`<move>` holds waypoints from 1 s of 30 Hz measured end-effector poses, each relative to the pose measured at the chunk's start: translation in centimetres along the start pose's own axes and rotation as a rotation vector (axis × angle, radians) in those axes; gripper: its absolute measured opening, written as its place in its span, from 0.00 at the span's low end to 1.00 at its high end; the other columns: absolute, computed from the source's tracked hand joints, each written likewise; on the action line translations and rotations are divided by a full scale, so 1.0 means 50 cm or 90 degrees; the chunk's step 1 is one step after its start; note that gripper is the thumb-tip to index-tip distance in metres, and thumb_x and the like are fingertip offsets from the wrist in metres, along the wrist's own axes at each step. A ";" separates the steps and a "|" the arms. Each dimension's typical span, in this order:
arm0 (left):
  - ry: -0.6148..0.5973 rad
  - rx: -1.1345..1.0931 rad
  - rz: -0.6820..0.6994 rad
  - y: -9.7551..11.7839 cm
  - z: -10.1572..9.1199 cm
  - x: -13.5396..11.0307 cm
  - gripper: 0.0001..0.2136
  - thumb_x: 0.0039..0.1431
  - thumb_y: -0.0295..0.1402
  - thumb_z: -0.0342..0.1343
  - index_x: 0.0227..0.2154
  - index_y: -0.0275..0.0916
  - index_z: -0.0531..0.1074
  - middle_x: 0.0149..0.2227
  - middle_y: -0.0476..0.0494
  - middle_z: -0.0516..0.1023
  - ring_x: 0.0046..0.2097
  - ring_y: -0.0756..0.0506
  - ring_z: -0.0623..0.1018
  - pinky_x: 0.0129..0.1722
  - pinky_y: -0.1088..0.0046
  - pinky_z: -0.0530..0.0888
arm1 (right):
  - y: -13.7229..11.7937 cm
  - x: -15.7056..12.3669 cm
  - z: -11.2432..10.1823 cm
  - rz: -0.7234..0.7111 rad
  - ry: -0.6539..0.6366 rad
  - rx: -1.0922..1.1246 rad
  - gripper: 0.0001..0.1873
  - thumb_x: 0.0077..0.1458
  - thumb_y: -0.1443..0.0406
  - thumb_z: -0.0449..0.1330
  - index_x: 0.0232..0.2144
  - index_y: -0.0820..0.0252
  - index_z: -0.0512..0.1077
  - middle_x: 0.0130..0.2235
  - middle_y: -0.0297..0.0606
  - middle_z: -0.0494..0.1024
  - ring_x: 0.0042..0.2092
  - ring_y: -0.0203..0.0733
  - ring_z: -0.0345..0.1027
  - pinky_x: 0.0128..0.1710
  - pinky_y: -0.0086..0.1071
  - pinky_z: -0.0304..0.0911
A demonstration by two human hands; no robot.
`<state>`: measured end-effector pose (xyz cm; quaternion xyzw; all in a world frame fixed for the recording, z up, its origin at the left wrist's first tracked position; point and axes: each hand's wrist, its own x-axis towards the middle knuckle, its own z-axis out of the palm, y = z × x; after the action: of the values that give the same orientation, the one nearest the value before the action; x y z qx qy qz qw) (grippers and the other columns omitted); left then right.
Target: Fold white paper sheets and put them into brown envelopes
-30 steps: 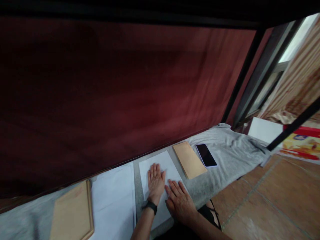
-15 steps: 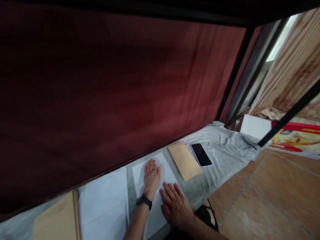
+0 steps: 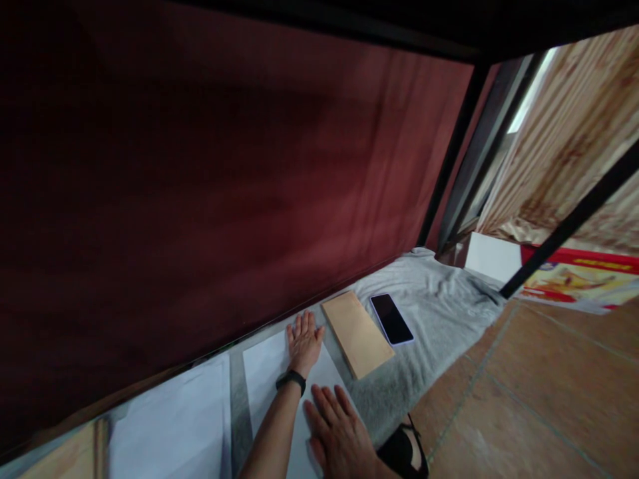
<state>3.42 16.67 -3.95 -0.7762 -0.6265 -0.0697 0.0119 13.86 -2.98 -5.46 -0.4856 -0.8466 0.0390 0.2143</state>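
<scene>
A white sheet of paper point(image 3: 264, 372) lies on a grey cloth point(image 3: 439, 313) in front of me. My left hand point(image 3: 303, 339) lies flat and open on the sheet's far end, fingers stretched, a black band on its wrist. My right hand point(image 3: 337, 436) rests open and flat on the sheet's near part. Just right of my left hand sits a brown envelope point(image 3: 357, 332), and a black phone point(image 3: 391, 319) lies right of that.
A second white sheet point(image 3: 170, 426) and a brown board point(image 3: 64, 459) lie to the left. A dark red curtain point(image 3: 224, 186) hangs behind the cloth. Black metal posts point(image 3: 449, 153) stand at the right, with a tiled floor point(image 3: 524, 392) and a white box point(image 3: 492, 256) beyond.
My left hand has slid along the sheet toward its far end. My right hand has stayed on the near part. The view has shifted, pushing the left items toward the frame's edge.
</scene>
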 end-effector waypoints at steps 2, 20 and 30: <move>-0.014 -0.001 0.010 -0.004 -0.004 0.000 0.28 0.71 0.44 0.34 0.68 0.37 0.57 0.70 0.36 0.57 0.71 0.36 0.57 0.67 0.45 0.54 | -0.001 0.000 -0.002 0.000 0.000 0.005 0.34 0.68 0.50 0.51 0.71 0.52 0.50 0.71 0.42 0.52 0.69 0.49 0.54 0.71 0.45 0.37; 0.178 0.088 0.167 -0.068 0.001 -0.488 0.27 0.68 0.32 0.41 0.69 0.42 0.54 0.68 0.43 0.63 0.70 0.41 0.59 0.66 0.52 0.60 | -0.006 0.003 -0.001 0.011 0.029 0.005 0.30 0.67 0.55 0.54 0.68 0.53 0.59 0.69 0.44 0.60 0.68 0.51 0.56 0.69 0.49 0.45; 0.179 0.109 0.103 -0.076 -0.026 -0.542 0.28 0.67 0.40 0.44 0.68 0.41 0.56 0.68 0.41 0.64 0.69 0.38 0.61 0.64 0.51 0.63 | 0.013 -0.043 -0.022 0.024 0.055 -0.057 0.28 0.67 0.59 0.54 0.66 0.57 0.61 0.67 0.44 0.64 0.66 0.52 0.59 0.67 0.50 0.51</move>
<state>-5.96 -8.95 -6.25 -0.8028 -0.5578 -0.1230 0.1711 15.78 -4.60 -5.38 -0.5116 -0.8282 -0.0157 0.2281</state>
